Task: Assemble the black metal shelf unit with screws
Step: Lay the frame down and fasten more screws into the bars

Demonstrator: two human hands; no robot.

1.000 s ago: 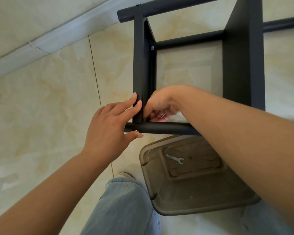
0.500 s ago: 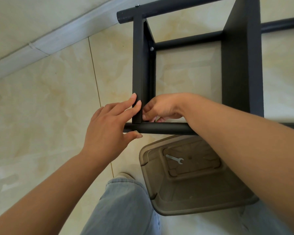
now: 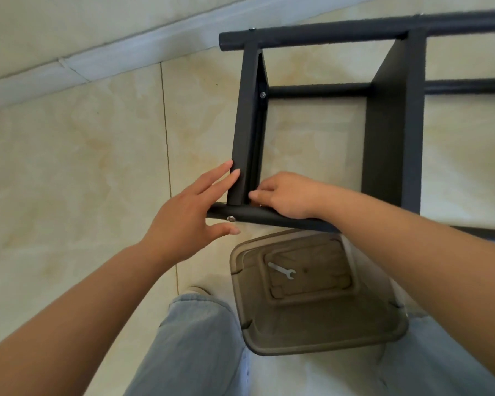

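Shelf unit (image 3: 389, 132), black metal, lying on its side on the tiled floor (image 3: 69, 167).
Below its near tube sits a brown plastic bin (image 3: 312, 338) holding a small wrench (image 3: 282, 270). Left hand (image 3: 186, 215) lies straight-fingered against the upright's outer face, thumb under the tube beside a screw (image 3: 231, 218). Right hand (image 3: 289, 194) curls into the inner corner; whether its fingertips pinch anything I cannot tell.

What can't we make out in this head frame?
- Right hand fingertips: tucked behind the black panel, so any held screw is hidden.
- Shelf frame: cut off by the right edge.
- Spanner size: too small, seen in the brown bin.
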